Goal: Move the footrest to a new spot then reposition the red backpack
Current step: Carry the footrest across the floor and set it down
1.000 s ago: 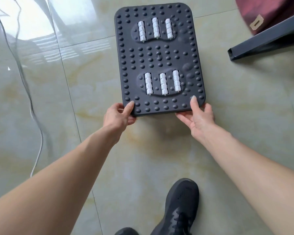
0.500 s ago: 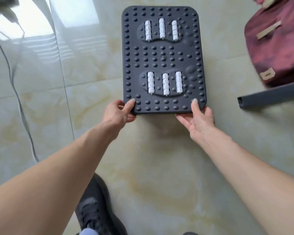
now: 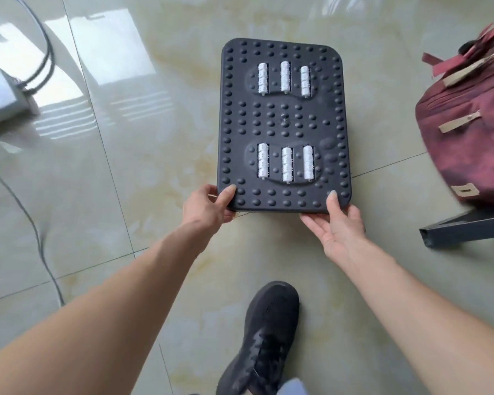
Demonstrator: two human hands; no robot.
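**A:** So what have I got hold of right now?

**B:** I've got both hands on the near edge of the footrest (image 3: 284,125). My left hand (image 3: 207,208) is wrapped around the near left corner, thumb on top among the bumps, fingers curled under. My right hand (image 3: 337,223) is at the near right corner, thumb pressed on the top face, the rest of the fingers spread flat underneath the edge. Both are closed on the board, not loose.

**A:** And where's the footrest sitting?

**B:** It's out in front of me over the pale tiled floor (image 3: 154,138), long side running away from me. Dark board, rows of round bumps, two sets of three white rollers (image 3: 285,163), one near and one far. Honestly can't tell if the far end touches the tiles or if it's all lifted.

**A:** The backpack?

**B:** The red backpack (image 3: 468,138) is off to the right, apart from the board, tan strap tabs showing. Its near side rests by a dark metal bar (image 3: 465,228) lying on the floor.

**A:** Anything else?

**B:** Far left there's a grey box (image 3: 0,98) with black cables (image 3: 44,58) plugged in, and a thin cord trailing nearer along the tiles. My black shoe (image 3: 264,334) is down at the near edge, between my forearms.
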